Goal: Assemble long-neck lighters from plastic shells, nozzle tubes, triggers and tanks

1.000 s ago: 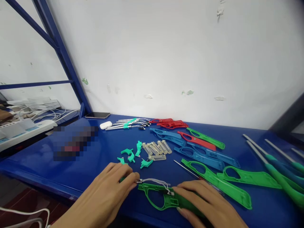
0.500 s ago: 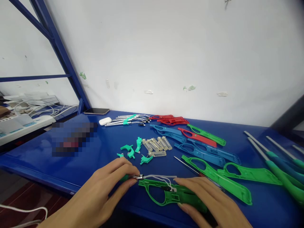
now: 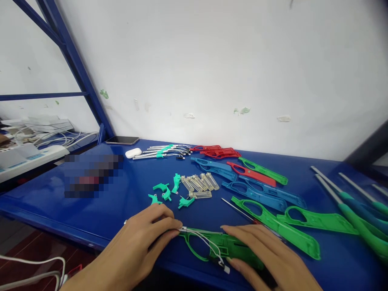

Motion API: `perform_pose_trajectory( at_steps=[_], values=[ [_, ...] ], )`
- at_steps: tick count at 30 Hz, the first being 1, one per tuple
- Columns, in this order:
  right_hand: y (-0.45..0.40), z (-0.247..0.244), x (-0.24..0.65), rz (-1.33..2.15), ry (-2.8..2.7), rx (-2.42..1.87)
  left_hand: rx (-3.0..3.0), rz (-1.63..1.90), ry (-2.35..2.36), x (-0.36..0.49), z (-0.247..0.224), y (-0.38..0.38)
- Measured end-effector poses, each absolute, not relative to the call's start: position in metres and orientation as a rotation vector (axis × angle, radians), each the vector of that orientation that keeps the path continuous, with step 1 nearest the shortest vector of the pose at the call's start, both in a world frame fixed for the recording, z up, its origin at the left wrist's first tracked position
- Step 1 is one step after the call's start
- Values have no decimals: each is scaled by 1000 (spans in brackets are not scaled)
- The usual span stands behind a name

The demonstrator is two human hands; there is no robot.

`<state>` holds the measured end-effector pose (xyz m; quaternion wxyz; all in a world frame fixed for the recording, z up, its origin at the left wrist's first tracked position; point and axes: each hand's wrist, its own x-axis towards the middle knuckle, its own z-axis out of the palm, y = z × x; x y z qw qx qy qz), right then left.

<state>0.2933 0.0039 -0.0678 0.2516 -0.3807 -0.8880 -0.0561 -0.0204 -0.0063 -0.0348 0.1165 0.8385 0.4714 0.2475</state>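
My left hand pinches a metal rod end with white wires at the left tip of a green casing half. The rod itself is mostly hidden behind the fingers. My right hand holds the wide part of that casing, thumb at its near edge and fingers at its far edge. A small black and white connector on the wires hangs by the casing's near edge, beside my right thumb. Beyond the hands lie teal triggers and clear fuel tanks.
Blue casings, a red casing and green casings lie on the blue table. A screwdriver is beyond my right hand. Finished-looking lighters lie right; metal rods, a white case and a phone lie at the back.
My left hand has moved slightly right and nearer with the rod end, towards the casing. The connector has shifted from over the casing to its near edge.
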Motion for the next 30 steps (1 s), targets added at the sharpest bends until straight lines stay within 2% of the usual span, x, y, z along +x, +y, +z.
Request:
perform_pose_trajectory(
  at_steps=[13,30],
  values=[
    [5,-68,296,-27,-2428,-1030,2249,792,1419,-19,-42,-7],
    [5,-64,296,-2,-2441,-1009,2233,512,1410,-22,-28,-3]
  ],
)
